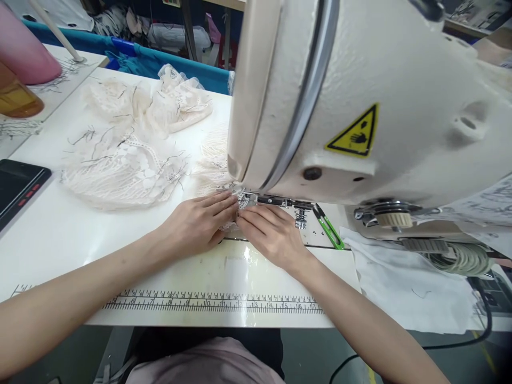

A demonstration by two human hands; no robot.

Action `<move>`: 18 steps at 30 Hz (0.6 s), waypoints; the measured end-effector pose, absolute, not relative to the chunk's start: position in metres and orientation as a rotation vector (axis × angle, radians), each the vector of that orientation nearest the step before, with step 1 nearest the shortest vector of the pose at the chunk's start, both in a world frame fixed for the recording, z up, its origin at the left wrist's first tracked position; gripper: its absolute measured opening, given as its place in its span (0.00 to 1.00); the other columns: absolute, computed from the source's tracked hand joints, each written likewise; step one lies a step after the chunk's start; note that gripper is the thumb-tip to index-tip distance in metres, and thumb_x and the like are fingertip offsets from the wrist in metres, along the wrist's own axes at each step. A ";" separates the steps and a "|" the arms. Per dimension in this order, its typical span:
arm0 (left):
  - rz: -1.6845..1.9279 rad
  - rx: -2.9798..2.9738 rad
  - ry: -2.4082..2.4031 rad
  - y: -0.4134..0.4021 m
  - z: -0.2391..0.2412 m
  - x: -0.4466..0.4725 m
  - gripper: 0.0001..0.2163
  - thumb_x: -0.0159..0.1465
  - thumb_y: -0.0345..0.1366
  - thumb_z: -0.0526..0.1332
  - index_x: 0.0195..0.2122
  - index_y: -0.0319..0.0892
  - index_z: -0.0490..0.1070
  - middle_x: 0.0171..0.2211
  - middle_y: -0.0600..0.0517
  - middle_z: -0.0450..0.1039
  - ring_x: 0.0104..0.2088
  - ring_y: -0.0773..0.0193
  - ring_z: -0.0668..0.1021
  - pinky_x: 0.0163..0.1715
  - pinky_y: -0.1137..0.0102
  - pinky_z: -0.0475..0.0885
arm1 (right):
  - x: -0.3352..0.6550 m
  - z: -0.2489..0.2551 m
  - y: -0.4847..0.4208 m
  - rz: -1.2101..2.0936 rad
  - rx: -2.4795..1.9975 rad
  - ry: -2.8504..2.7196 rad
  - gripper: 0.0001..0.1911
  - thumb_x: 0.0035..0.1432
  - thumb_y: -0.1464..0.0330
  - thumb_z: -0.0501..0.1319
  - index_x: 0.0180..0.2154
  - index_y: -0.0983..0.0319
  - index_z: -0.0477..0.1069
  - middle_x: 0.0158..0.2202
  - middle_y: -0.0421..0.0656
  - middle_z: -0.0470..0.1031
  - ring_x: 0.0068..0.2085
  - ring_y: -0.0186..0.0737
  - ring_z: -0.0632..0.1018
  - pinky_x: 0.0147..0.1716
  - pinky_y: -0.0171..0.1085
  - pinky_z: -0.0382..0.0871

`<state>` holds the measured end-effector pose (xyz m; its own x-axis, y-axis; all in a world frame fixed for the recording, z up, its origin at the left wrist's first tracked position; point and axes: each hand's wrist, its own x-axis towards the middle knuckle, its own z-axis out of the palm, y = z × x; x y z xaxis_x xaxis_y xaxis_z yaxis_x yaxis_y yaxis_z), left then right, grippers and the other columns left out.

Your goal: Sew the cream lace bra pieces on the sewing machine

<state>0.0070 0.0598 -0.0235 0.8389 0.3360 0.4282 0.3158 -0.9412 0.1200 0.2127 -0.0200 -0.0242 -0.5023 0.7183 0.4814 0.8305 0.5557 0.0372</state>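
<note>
Cream lace fabric (242, 200) lies under the head of a sewing machine (304, 96), next to the presser foot. My left hand (199, 220) holds the lace from the left, its fingers stretched together over it and the thumb tucked lower down. From the right, my right hand (272, 230) grips the edge of the same lace with bent fingers, close to the foot. Part of the lace spreads out behind my left hand. The needle and the fingertips' exact contact are mostly hidden.
Two lace piles (124, 165) with loose threads lie left. Green thread snips (330, 228) rest right of my right hand. A phone-like black device (22, 186) sits at the left edge. White cloth (408, 288) lies right; a printed ruler (216, 303) runs along the front edge.
</note>
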 end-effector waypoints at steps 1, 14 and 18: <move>0.698 2.958 0.537 0.060 -0.024 0.007 0.18 0.66 0.31 0.55 0.55 0.36 0.74 0.54 0.44 0.74 0.57 0.53 0.75 0.57 0.59 0.74 | 0.212 -0.024 -0.020 -0.365 -1.265 -2.378 0.11 0.64 0.78 0.56 0.43 0.61 0.74 0.44 0.40 0.81 0.50 0.35 0.78 0.52 0.37 0.72; 0.738 3.086 0.584 0.056 -0.020 0.011 0.18 0.65 0.33 0.55 0.51 0.32 0.76 0.51 0.41 0.77 0.53 0.50 0.78 0.51 0.59 0.78 | 0.214 -0.021 -0.018 -0.445 -1.276 -2.349 0.10 0.64 0.78 0.56 0.39 0.62 0.74 0.42 0.40 0.81 0.47 0.34 0.78 0.45 0.35 0.70; 0.724 3.115 0.620 0.054 -0.019 0.012 0.18 0.67 0.37 0.54 0.51 0.34 0.75 0.51 0.42 0.77 0.54 0.51 0.78 0.50 0.61 0.79 | 0.217 -0.024 -0.020 -0.442 -1.346 -2.368 0.11 0.64 0.78 0.55 0.42 0.62 0.73 0.44 0.41 0.81 0.47 0.34 0.78 0.47 0.35 0.69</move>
